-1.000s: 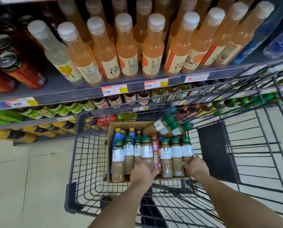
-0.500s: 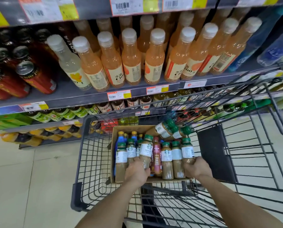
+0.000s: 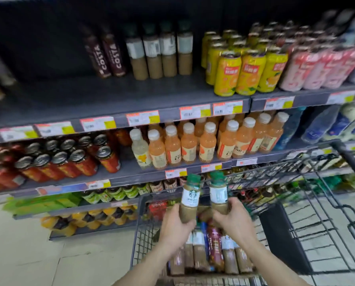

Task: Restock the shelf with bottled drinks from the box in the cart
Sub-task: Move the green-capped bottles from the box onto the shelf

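Note:
My left hand [image 3: 175, 229] grips the lower body of a green-capped coffee bottle [image 3: 190, 195], held upright above the cart. My right hand [image 3: 235, 220] grips a second green-capped coffee bottle [image 3: 218, 191] right beside it. Below them, several more bottles stand in the cardboard box [image 3: 209, 274] inside the wire cart [image 3: 308, 213]. On the top shelf [image 3: 73, 106], a row of matching coffee bottles [image 3: 159, 51] stands next to two dark Costa bottles [image 3: 107, 54], with bare shelf to their left.
Yellow cans [image 3: 244, 69] and pink cans [image 3: 321, 67] fill the top shelf's right side. Orange juice bottles [image 3: 205, 141] and red cans [image 3: 58, 162] sit on the shelf below. Lower shelves hold green and orange drinks. Tiled floor [image 3: 27, 254] lies left of the cart.
Both hands lifted a coffee bottle each out of the box and raised them above the cart. The view tilted up, bringing the top shelf into sight.

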The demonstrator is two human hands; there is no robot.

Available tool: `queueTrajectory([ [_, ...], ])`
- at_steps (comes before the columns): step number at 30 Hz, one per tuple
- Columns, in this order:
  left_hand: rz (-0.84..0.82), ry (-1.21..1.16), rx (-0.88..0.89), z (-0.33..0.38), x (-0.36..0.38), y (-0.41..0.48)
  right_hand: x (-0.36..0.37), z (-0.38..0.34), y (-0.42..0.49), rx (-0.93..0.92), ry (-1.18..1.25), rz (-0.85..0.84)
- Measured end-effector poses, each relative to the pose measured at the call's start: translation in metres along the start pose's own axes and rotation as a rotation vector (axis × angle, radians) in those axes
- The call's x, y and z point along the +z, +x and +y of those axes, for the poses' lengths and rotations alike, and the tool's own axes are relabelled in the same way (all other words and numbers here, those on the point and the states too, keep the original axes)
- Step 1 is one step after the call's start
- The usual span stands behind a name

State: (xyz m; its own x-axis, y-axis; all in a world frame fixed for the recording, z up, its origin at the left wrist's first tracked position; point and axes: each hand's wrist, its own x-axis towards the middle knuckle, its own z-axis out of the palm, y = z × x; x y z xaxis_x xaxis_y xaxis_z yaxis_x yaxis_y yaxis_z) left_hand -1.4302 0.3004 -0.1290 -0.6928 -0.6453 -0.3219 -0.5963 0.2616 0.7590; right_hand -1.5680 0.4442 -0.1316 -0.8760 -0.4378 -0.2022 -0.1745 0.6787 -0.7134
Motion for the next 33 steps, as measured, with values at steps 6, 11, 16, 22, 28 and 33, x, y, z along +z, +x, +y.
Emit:
queueTrajectory([
  [6, 0.110, -0.047, 0.126, 0.026, -0.075, -0.011, -0.016, -0.087, -0.018, -0.198, 0.044, 0.087],
  [11, 0.165, -0.094, 0.199, 0.040, -0.134, -0.016, -0.024, -0.147, -0.025, -0.292, 0.044, 0.112],
  [16, 0.288, -0.058, 0.303, 0.057, -0.183, -0.011, -0.038, -0.208, -0.015, -0.371, 0.065, 0.169],
  [22, 0.412, -0.030, 0.384, 0.102, -0.221, 0.027, -0.063, -0.278, 0.041, -0.439, 0.112, 0.265],
  [28, 0.480, 0.002, 0.433, 0.148, -0.251, 0.079, -0.082, -0.320, 0.130, -0.463, 0.111, 0.318],
  [33, 0.482, 0.028, 0.406, 0.168, -0.263, 0.120, -0.078, -0.331, 0.201, -0.407, 0.146, 0.330],
])
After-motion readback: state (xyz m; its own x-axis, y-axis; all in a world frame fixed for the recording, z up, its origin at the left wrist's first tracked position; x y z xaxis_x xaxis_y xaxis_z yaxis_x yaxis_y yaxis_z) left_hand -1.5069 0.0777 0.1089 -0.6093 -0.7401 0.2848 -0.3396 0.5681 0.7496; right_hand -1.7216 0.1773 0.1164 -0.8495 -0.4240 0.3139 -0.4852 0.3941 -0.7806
